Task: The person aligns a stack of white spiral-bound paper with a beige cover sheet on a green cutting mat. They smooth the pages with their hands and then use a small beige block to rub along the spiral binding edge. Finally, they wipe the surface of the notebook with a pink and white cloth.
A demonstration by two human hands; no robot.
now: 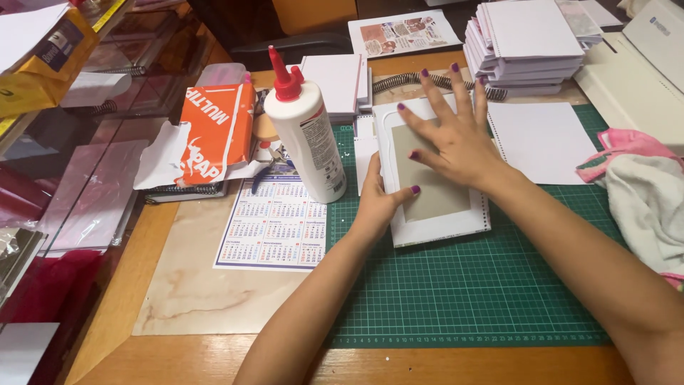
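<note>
We find the notebook cover (434, 178) lying flat on the green cutting mat (470, 285), a white board with a grey panel in its middle and a punched edge along its right side. The right hand (456, 139) lies on top of it, palm down and fingers spread wide, grasping nothing; we judge that the spread puts even pressure over the panel so that it sits flat. The left hand (377, 199) rests against the cover's left edge, thumb on the face and the other fingers tucked along the side, which appears to steady the piece against sliding under that pressure. We cannot tell whether those tucked fingers curl beneath the board.

The glue bottle (308, 132), white with a red nozzle, stands upright just left of the cover, partly on the mat's edge and near the left hand, within easy reach. A printed calendar sheet (274, 228) lies beneath and beside it, over a marbled board (206, 299). An orange paper wrapper (214, 132), torn open, lies further left.

Behind the cover lies a black wire spiral (399, 82), and beyond it a stack of white bound pads (527, 50) stands at the far right. A loose punched white sheet (545, 139) lies on the mat just right of the right hand, and a pink and white cloth (641, 192) is bunched at the mat's right edge, well apart from the cover.
</note>
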